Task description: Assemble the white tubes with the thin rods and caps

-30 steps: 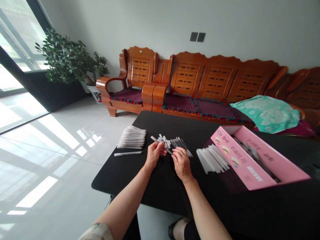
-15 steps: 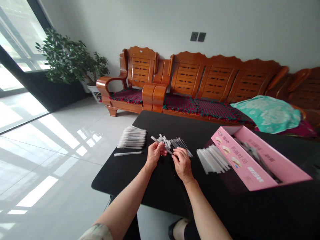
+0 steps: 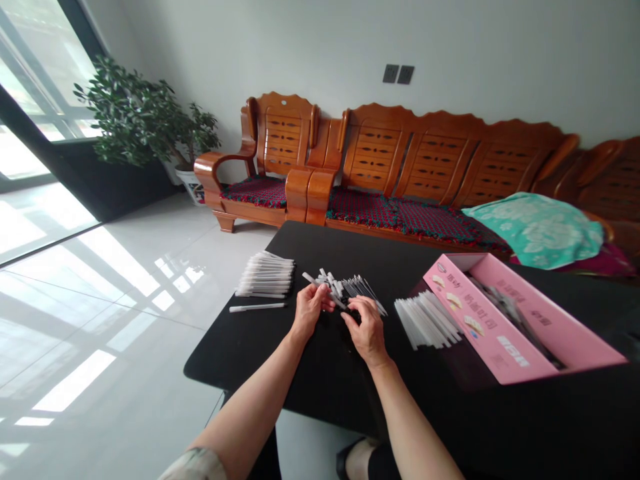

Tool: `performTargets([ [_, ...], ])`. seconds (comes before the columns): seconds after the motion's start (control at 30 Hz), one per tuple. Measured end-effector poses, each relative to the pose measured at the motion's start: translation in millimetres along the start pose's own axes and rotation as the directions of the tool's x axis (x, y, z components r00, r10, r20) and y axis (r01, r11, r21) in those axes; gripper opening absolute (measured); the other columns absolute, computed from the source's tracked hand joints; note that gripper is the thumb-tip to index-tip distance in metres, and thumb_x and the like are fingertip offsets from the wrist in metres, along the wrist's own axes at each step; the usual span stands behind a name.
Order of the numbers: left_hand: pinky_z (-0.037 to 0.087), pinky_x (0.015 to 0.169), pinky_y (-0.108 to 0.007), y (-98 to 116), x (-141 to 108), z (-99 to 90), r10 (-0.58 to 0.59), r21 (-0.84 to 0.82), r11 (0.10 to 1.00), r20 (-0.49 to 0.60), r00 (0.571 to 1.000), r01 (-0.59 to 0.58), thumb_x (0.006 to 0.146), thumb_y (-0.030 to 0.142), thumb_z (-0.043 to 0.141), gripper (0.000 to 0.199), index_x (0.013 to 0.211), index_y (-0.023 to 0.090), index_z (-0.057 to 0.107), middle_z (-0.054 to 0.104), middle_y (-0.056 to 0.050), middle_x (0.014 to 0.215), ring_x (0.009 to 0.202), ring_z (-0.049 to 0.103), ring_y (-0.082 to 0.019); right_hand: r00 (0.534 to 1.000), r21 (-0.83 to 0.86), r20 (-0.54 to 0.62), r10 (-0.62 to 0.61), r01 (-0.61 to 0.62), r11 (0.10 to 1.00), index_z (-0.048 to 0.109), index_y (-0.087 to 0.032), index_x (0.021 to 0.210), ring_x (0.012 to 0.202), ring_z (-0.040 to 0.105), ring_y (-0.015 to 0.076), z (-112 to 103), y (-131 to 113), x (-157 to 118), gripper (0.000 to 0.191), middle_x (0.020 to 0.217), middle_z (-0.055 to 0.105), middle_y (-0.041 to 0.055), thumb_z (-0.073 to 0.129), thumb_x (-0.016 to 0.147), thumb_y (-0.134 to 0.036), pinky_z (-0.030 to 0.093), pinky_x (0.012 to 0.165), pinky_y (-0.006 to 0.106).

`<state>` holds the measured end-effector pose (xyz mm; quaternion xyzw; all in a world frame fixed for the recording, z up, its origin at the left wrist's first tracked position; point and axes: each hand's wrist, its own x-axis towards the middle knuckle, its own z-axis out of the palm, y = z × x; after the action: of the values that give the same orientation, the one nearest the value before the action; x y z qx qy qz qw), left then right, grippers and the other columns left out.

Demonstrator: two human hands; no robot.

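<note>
A slim white pen (image 3: 310,279) slants between my hands, its capped end pointing up and left. My left hand (image 3: 309,308) is closed around its middle. The fingers of my right hand (image 3: 367,327) are bent together at the pen's lower right end; what they pinch there is too small to tell. Just beyond my hands lie loose white caps (image 3: 330,280) and a row of thin dark refills (image 3: 361,287). A stack of white pens (image 3: 265,275) lies to the left, with a single pen (image 3: 257,307) in front of it. White tubes (image 3: 427,320) are on the right.
On the black table (image 3: 235,353), a pink box (image 3: 480,320) with dark items inside stands at the right. Behind the table is a wooden sofa (image 3: 380,153) with a turquoise cloth (image 3: 540,227). A potted plant (image 3: 135,120) stands at the back left.
My right hand's fingers have shifted slightly at the pen's lower end. My left hand keeps its hold, and the objects on the table look unchanged.
</note>
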<state>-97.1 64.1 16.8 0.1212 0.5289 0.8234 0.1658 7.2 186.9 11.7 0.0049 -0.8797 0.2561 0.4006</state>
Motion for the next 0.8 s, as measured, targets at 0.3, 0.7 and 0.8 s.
performTargets([
  [0.3,0.051,0.046,-0.023,0.2,0.1,-0.2,-0.002,-0.004,1.0,-0.001,1.0,0.002,0.072,0.056,0.072,0.046,0.08,0.011,0.061,0.064,-0.003,0.057,0.048,0.063,-0.015,1.0,0.001,-0.004,0.017,-0.017,1.0,0.058,-0.02,0.093,0.107,0.055,0.0252,0.7,0.1,-0.6,0.006,0.099,0.065,0.0085,0.059,0.087,-0.02,0.049,0.094,0.046],
  [0.7,0.051,0.045,-0.022,-3.0,2.5,-1.6,0.017,0.002,1.0,-0.015,1.0,-0.017,0.074,0.054,0.07,0.044,0.079,0.011,0.061,0.063,-0.002,0.056,0.048,0.063,-0.014,1.0,0.001,-0.002,0.011,-0.011,1.0,0.06,-0.02,0.099,0.105,0.057,0.025,1.5,1.4,-0.3,0.012,0.099,0.065,0.0086,0.059,0.087,-0.023,0.049,0.093,0.046],
  [0.8,0.051,0.045,-0.022,-3.5,2.6,-1.7,0.015,0.011,1.0,-0.006,1.0,-0.015,0.075,0.054,0.07,0.044,0.079,0.012,0.061,0.063,-0.002,0.057,0.048,0.063,-0.015,0.999,0.012,0.035,-0.022,0.022,1.0,0.061,-0.021,0.094,0.104,0.057,0.0237,1.4,0.8,-0.1,0.011,0.098,0.067,0.0077,0.051,0.091,-0.018,0.049,0.094,0.045],
])
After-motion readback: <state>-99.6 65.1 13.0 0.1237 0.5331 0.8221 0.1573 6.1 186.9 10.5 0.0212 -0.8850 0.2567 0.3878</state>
